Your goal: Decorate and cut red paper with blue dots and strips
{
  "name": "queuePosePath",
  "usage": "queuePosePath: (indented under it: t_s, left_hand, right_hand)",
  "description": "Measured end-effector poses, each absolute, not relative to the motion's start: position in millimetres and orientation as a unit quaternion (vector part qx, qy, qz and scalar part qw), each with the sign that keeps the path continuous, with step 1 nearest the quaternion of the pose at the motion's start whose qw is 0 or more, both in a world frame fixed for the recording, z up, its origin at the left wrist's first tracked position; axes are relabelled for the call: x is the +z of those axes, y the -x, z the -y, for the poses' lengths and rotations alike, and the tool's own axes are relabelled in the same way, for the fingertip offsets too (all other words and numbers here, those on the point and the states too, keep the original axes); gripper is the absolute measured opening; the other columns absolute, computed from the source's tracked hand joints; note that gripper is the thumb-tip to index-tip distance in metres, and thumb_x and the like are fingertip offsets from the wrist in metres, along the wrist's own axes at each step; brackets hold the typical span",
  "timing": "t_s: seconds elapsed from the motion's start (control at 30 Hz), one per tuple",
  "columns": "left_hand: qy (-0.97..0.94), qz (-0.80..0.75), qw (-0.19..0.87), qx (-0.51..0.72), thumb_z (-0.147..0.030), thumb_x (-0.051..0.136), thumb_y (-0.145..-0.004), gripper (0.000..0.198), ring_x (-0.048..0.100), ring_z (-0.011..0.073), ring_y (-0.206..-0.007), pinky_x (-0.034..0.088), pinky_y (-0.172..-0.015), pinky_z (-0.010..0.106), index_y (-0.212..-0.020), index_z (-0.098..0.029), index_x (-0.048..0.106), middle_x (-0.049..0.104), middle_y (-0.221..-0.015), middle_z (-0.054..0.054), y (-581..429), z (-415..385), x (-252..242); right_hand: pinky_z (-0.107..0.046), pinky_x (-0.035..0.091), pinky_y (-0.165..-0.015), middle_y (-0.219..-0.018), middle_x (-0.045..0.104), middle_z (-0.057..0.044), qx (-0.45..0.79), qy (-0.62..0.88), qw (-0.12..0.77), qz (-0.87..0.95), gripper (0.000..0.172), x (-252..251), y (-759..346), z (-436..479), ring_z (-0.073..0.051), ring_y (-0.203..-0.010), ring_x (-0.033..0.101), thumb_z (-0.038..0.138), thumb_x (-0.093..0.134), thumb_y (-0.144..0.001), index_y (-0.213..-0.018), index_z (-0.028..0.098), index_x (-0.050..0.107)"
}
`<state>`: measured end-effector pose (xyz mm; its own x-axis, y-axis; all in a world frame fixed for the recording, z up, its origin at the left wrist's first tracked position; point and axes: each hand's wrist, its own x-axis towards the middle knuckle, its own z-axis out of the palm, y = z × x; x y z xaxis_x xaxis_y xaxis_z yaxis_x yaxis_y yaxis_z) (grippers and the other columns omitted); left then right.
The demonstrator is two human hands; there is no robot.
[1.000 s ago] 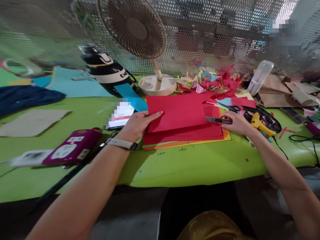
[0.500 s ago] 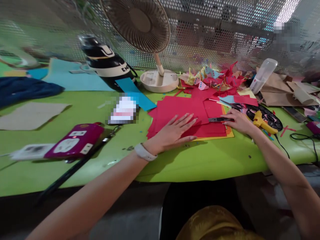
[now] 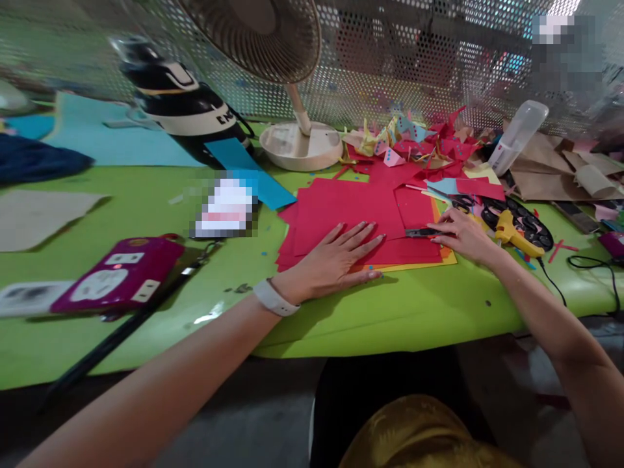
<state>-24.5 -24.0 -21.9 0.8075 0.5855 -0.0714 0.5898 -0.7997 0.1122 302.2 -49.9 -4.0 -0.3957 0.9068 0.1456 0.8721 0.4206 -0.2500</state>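
Note:
My left hand (image 3: 336, 260) lies flat, fingers spread, on a stack of red paper sheets (image 3: 351, 208) on the green table (image 3: 380, 312). Under the red sheets an orange and a yellow sheet show at the front right edge. My right hand (image 3: 461, 235) rests at the right side of the stack, fingers closed on a small dark cutter (image 3: 422, 232) that points left over the red paper. A white band sits on my left wrist.
A table fan (image 3: 292, 140) stands behind the sheets, a black-and-white bottle (image 3: 180, 110) to its left. Folded paper scraps (image 3: 414, 146) pile at the back. A yellow glue gun (image 3: 514, 234), scissors (image 3: 461, 205) and cables lie right; a magenta power strip (image 3: 114, 276) lies left.
My left hand let go of the lifted red sheet's edge and moved right and down to press flat on the stack. My right hand with the cutter barely moved.

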Motion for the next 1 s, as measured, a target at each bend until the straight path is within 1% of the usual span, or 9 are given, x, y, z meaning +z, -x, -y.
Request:
queuePosePath:
  t_s: [0.1,0.27,0.33,0.5,0.63,0.83,1.0]
  left_hand:
    - [-0.948,-0.312,0.06,-0.017,-0.071,0.016,-0.095,0.078,0.008,0.025,-0.153,0.004,-0.122,0.047,-0.158,-0.024,0.019,0.009,-0.166,0.007,25,24,-22]
    - [-0.948,-0.311,0.065,-0.013,-0.07,0.021,-0.095,0.077,0.01,0.0257,-0.153,0.004,-0.122,0.047,-0.157,-0.025,0.02,0.011,-0.166,0.007,25,23,-24]
    - [-0.948,-0.312,0.066,-0.011,-0.071,0.021,-0.095,0.078,0.01,0.0258,-0.153,0.005,-0.122,0.047,-0.158,-0.025,0.02,0.011,-0.166,0.007,25,23,-25]
    - [-0.946,-0.315,0.076,-0.007,-0.071,0.025,-0.094,0.078,0.01,0.0263,-0.153,0.004,-0.122,0.047,-0.157,-0.025,0.02,0.01,-0.166,0.007,25,23,-24]
    - [-0.944,-0.318,0.082,-0.011,-0.072,0.023,-0.094,0.079,0.01,0.0262,-0.153,0.004,-0.122,0.047,-0.158,-0.025,0.019,0.01,-0.166,0.007,24,24,-22]
    - [-0.944,-0.318,0.089,-0.009,-0.073,0.022,-0.093,0.08,0.009,0.026,-0.153,0.003,-0.122,0.047,-0.158,-0.026,0.02,0.01,-0.166,0.006,24,23,-21]
    - [-0.944,-0.316,0.091,-0.006,-0.074,0.022,-0.092,0.082,0.009,0.0261,-0.153,0.003,-0.122,0.047,-0.158,-0.026,0.019,0.01,-0.166,0.007,24,23,-21]
  right_hand:
    - [-0.042,0.047,-0.091,-0.109,0.06,-0.01,0.077,0.526,0.127,0.837,0.034,-3,-304,50,-0.026,-0.103,0.057,0.038,0.057,-0.094,-0.125,0.028,0.068]
    - [-0.044,0.048,-0.094,-0.111,0.06,-0.012,0.105,0.516,0.13,0.84,0.034,-1,-309,49,-0.026,-0.105,0.057,0.036,0.059,-0.093,-0.123,0.025,0.069]
    - [-0.044,0.048,-0.095,-0.111,0.06,-0.011,0.11,0.516,0.135,0.838,0.033,-1,-309,50,-0.026,-0.106,0.057,0.036,0.059,-0.093,-0.123,0.026,0.069]
    - [-0.045,0.049,-0.092,-0.107,0.062,-0.011,0.088,0.53,0.134,0.833,0.034,-2,-301,51,-0.027,-0.103,0.058,0.037,0.058,-0.093,-0.124,0.028,0.069]
    - [-0.044,0.049,-0.09,-0.106,0.062,-0.01,0.085,0.522,0.143,0.837,0.033,-1,-302,51,-0.027,-0.101,0.058,0.036,0.059,-0.093,-0.123,0.029,0.07]
    - [-0.043,0.049,-0.089,-0.105,0.061,-0.01,0.089,0.522,0.154,0.834,0.034,-3,-303,50,-0.026,-0.1,0.058,0.036,0.061,-0.091,-0.123,0.026,0.07]
    - [-0.042,0.05,-0.088,-0.102,0.06,-0.009,0.087,0.518,0.16,0.836,0.034,-4,-298,50,-0.025,-0.099,0.058,0.038,0.059,-0.093,-0.124,0.031,0.069]
